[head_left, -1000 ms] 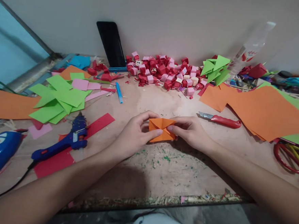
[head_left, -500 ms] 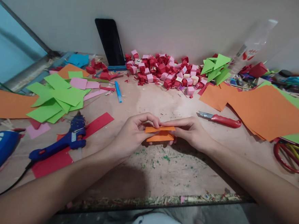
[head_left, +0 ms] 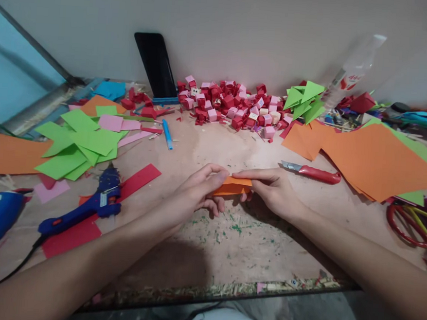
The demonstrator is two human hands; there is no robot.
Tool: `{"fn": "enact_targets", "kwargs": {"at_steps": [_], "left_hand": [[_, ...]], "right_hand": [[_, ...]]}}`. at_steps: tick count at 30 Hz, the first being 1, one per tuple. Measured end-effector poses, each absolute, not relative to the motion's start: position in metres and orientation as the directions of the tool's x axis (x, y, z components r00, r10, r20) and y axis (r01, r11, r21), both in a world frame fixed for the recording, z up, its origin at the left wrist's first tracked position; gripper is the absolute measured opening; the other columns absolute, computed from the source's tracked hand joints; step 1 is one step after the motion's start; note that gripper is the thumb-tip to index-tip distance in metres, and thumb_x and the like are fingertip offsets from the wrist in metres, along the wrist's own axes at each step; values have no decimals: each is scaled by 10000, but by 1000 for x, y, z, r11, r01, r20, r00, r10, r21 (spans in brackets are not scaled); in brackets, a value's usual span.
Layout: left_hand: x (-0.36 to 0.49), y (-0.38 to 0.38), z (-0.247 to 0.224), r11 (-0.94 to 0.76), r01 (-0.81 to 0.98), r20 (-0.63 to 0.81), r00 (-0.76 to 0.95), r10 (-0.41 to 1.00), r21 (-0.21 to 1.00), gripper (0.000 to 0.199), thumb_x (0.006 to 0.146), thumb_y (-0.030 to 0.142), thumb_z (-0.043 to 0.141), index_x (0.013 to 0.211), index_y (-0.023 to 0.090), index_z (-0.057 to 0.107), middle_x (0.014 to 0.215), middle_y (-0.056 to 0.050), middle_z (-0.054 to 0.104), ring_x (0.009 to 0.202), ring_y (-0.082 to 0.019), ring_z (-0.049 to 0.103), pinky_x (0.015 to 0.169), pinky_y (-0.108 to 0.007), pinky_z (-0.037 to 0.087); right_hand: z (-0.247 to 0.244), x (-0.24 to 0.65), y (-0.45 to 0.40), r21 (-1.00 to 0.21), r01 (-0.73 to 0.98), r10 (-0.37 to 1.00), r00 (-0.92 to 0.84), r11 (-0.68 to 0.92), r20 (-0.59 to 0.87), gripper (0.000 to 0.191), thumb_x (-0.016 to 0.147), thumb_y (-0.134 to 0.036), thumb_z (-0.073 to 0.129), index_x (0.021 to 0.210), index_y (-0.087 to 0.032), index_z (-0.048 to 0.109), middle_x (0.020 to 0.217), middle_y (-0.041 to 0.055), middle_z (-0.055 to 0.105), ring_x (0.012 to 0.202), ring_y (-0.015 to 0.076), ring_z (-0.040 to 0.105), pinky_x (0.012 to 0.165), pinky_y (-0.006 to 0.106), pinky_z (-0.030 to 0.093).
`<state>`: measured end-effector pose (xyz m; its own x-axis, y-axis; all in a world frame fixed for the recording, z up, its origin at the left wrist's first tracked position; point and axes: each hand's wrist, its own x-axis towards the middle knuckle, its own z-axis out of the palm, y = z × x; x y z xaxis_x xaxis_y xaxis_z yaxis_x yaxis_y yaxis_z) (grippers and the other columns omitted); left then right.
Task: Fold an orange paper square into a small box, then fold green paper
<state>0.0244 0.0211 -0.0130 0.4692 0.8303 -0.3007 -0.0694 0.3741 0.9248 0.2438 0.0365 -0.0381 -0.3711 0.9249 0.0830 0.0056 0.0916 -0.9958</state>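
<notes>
A small folded piece of orange paper (head_left: 232,186) is held between both hands above the middle of the table. My left hand (head_left: 204,188) pinches its left end, thumb on top, with the lower fingers curled beneath. At the right end, my right hand (head_left: 272,189) grips it with the index finger stretched along the upper edge and the thumb below. The fingers hide both ends of the paper. To the right of that hand lies a red-handled utility knife (head_left: 310,172), blade out.
A blue glue gun (head_left: 103,197) and green paper pieces (head_left: 86,139) lie left. Many red and pink paper cubes (head_left: 228,102) line the wall beside a propped phone (head_left: 156,66). Orange sheets (head_left: 381,159), a plastic bottle (head_left: 357,70) and scissors (head_left: 406,224) are right.
My left thumb has moved up onto the top of the orange paper, and the gap between its two layers has narrowed. The right hand keeps its hold. The view has shifted slightly.
</notes>
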Motion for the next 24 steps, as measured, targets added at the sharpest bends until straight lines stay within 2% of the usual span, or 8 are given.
{"fn": "enact_targets", "kwargs": {"at_steps": [4, 8, 11, 14, 18, 20, 24], "left_hand": [[25, 26, -22, 342, 17, -319, 403, 858, 940, 316, 965, 482, 664, 1076, 199, 577, 733, 5, 653, 488, -101, 563, 480, -211, 427], [21, 28, -24, 200, 88, -218, 299, 929, 976, 263, 980, 458, 655, 1081, 221, 603, 651, 56, 579, 426, -86, 491, 414, -193, 344], [20, 25, -21, 69, 190, -122, 280, 952, 979, 221, 992, 434, 649, 1072, 228, 639, 652, 60, 552, 475, -88, 484, 445, -193, 361], [22, 20, -17, -20, 282, -64, 284, 957, 959, 192, 996, 394, 653, 1117, 246, 664, 710, 49, 586, 543, -97, 526, 494, -198, 405], [26, 17, -16, 36, 180, -90, 303, 949, 983, 315, 987, 364, 668, 1269, 258, 576, 747, 49, 648, 542, -109, 553, 499, -208, 432], [26, 18, -16, 71, 132, -108, 299, 948, 989, 290, 976, 368, 684, 1209, 226, 587, 744, 35, 678, 526, -110, 557, 490, -212, 432], [24, 21, -17, 20, 164, -69, 296, 953, 986, 216, 974, 394, 693, 1016, 182, 705, 813, -16, 726, 587, -112, 599, 534, -216, 483]], "right_hand": [[-39, 245, 37, -992, 36, 913, -396, 121, 97, 350, 882, -133, 589, 1109, -216, 842, 844, 25, 802, 632, 124, 703, 598, 241, 552], [-38, 244, 36, -998, -48, 904, -424, 38, 54, 345, 875, -159, 631, 1150, -218, 831, 962, 41, 817, 743, 148, 738, 729, 280, 589], [-35, 243, 36, -995, -93, 897, -441, -32, 12, 288, 931, -285, 689, 1175, -201, 815, 877, 35, 796, 723, 156, 726, 736, 293, 587], [-34, 241, 35, -1000, 19, 861, -508, -17, -24, 275, 919, -398, 772, 1064, -170, 825, 880, 49, 788, 723, 152, 699, 694, 272, 562], [-36, 240, 36, -998, 9, 851, -522, -67, -62, 323, 878, -461, 813, 943, -144, 802, 816, 69, 790, 678, 159, 707, 651, 276, 564], [-37, 240, 37, -995, -42, 866, -497, -92, -60, 336, 845, -467, 845, 922, -144, 792, 801, 74, 795, 654, 155, 712, 635, 268, 565], [-38, 240, 39, -990, -87, 875, -481, -108, -53, 315, 840, -441, 859, 920, -144, 793, 766, 65, 786, 650, 150, 722, 618, 247, 559]]}}
